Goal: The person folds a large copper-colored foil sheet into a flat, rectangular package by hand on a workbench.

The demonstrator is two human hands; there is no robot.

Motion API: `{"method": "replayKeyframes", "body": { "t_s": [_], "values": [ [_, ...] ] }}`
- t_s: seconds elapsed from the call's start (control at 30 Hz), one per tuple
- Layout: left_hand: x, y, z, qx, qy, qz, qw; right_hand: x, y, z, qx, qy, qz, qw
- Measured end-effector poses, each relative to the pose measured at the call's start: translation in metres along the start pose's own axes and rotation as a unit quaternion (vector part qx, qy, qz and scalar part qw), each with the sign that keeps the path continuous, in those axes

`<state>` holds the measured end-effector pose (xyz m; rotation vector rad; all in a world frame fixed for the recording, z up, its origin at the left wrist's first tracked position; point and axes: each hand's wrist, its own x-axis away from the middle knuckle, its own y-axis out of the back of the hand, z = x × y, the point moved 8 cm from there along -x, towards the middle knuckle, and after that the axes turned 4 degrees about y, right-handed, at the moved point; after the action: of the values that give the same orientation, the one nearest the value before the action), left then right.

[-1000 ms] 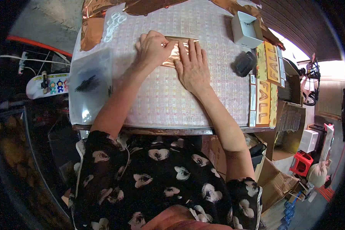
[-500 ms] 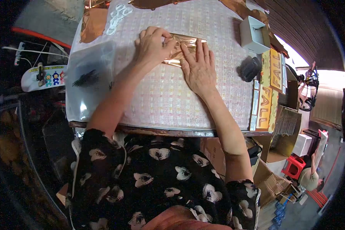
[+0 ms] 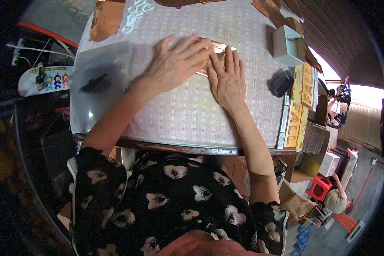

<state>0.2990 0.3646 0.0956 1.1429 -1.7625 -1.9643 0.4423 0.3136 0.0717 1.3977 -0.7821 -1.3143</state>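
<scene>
A folded copper-gold foil balloon (image 3: 220, 47) lies flat on the patterned tablecloth (image 3: 187, 115), mostly covered by my hands. My left hand (image 3: 173, 65) is open, its fingers stretched over the left part of the foil and slightly blurred. Flat on the right part rests my right hand (image 3: 229, 85), open, with the fingertips near the far edge. Left of my left forearm is a clear plastic bag (image 3: 87, 113) with a dark patch on it. White string (image 3: 135, 17) sits in a loose bundle farther back.
Flat copper foil pieces (image 3: 106, 21) lie along the far edges. At the right are a white open box (image 3: 284, 53), a black object (image 3: 281, 83) and FALL printed packets (image 3: 292, 123). Beyond the table stand cardboard boxes (image 3: 305, 164), a red stool (image 3: 319, 188) and another person (image 3: 336, 200).
My left hand has gone from bent fingers at the foil's left edge to stretched fingers across it. My right hand still lies flat on the foil. The whole view has shifted slightly.
</scene>
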Motion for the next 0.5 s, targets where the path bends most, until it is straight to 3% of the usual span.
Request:
{"method": "replayKeyframes", "body": {
  "t_s": [0.07, 0.5],
  "values": [
    [-0.001, -0.006, -0.011, 0.061, -0.069, 0.014, 0.996, 0.0, -0.001, 0.001, 0.001, 0.002, 0.003, 1.0],
    [-0.003, -0.024, -0.002, 0.11, -0.026, 0.098, 0.989, -0.002, 0.002, 0.0, -0.009, 0.001, 0.012, 1.0]
  ]
}}
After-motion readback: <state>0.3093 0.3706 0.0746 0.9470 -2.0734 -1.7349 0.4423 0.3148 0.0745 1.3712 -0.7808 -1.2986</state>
